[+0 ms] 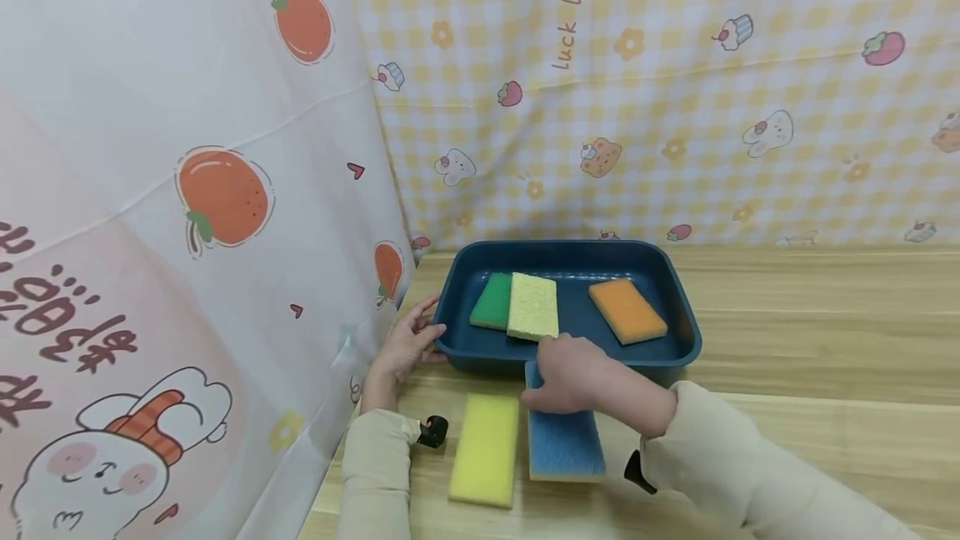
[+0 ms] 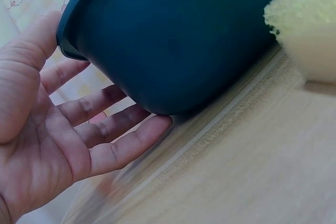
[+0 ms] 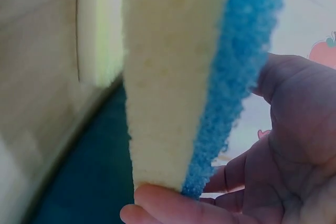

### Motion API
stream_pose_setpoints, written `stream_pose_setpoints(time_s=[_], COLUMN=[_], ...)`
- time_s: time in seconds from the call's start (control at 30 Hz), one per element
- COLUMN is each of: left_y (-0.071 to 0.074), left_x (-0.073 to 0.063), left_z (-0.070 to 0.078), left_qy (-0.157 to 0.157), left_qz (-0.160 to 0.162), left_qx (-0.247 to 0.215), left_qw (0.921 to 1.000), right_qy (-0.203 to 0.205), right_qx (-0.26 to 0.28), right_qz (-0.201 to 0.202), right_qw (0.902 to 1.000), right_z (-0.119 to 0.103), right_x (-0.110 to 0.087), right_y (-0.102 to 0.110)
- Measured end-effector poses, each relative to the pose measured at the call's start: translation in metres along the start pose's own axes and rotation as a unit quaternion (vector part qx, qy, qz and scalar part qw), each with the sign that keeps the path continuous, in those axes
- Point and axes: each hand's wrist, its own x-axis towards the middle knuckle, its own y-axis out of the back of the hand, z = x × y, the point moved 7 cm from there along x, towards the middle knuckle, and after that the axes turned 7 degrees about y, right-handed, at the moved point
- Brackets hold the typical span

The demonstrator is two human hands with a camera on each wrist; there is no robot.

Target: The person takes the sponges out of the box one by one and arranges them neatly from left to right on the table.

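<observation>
My right hand (image 1: 573, 373) grips a blue scouring sponge (image 1: 566, 448) with a pale foam side, thumb and fingers around its far end, in front of the dark blue rectangular dish (image 1: 558, 365). In the right wrist view the sponge (image 3: 173, 77) is on edge, fingertips at its end. At the dish's left end, my left hand (image 1: 405, 344) touches the wall; the left wrist view has its thumb at the rim and its fingers (image 2: 126, 148) spread along the outside. Inside the dish are a green sponge (image 1: 491, 302), a pale yellow one (image 1: 533, 307) and an orange one (image 1: 628, 311).
A yellow sponge (image 1: 483, 450) lies on the wooden table (image 1: 810, 332) in front of the dish, left of the blue one. A printed curtain (image 1: 675, 107) hangs behind the table, and another (image 1: 300, 190) hangs close on the left.
</observation>
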Motion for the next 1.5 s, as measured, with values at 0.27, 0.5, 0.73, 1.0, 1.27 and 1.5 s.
stream_pose_setpoints(time_s=[0.27, 0.5, 0.73, 1.0, 1.27, 1.5], left_y=[0.003, 0.005, 0.003, -0.002, -0.001, -0.002], left_x=[0.001, 0.001, -0.001, -0.003, -0.001, -0.004], left_z=[-0.001, -0.001, 0.002, 0.005, 0.003, 0.007], left_qy=[0.000, 0.005, 0.002, -0.003, 0.004, 0.011], left_qz=[0.002, 0.008, 0.005, 0.006, 0.010, -0.005], left_qx=[0.000, 0.007, 0.012, 0.018, 0.015, 0.010], left_qw=[1.0000, 0.9999, 0.9999, 0.9998, 0.9998, 0.9999], right_qy=[-0.010, -0.029, -0.048, -0.061, -0.052, -0.058], right_qx=[0.007, 0.008, 0.000, -0.011, -0.018, -0.041], right_qz=[0.016, 0.027, 0.026, 0.004, 0.021, 0.014], right_qw=[0.9998, 0.9992, 0.9985, 0.9980, 0.9983, 0.9974], right_z=[0.000, 0.003, 0.008, 0.012, 0.014, 0.014], right_x=[-0.001, -0.002, 0.006, 0.011, 0.013, 0.013], right_y=[-0.019, -0.035, -0.049, -0.063, -0.068, -0.068])
